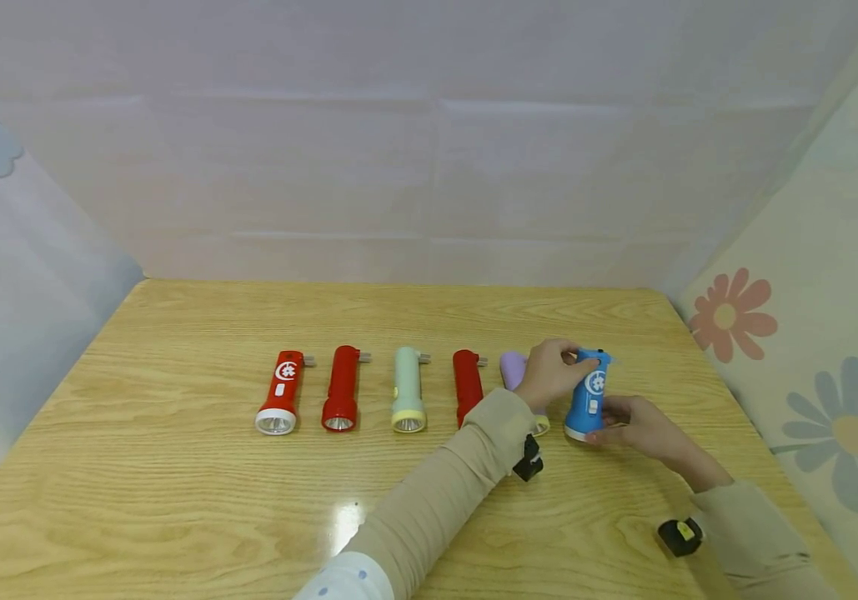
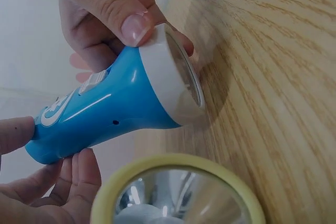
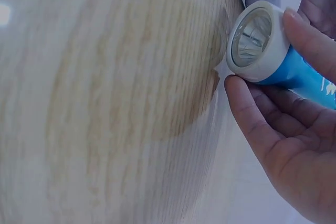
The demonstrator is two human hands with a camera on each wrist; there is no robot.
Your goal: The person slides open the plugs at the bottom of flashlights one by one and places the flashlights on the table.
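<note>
A blue flashlight (image 1: 586, 400) with a white head and a white crescent print is held between both hands at the right of the table. My left hand (image 1: 551, 373) pinches its tail end, thumb on one side and fingertips on the other in the left wrist view. Around the white head curl the thumb and fingers of my right hand (image 1: 642, 429). Its lens (image 3: 252, 38) faces the table in the right wrist view, close over the wood. Just left of it lies a purple flashlight (image 1: 513, 367) with a yellow rim (image 2: 113, 190), partly hidden by my left hand.
Further left, a row of flashlights lies on the wooden table (image 1: 173, 500): a red one (image 1: 467, 379) partly behind my left sleeve, a mint-green one (image 1: 408, 383), another red one (image 1: 342, 387), and a red-and-white one (image 1: 283, 387). Several show plug prongs. Fabric-like walls border the table.
</note>
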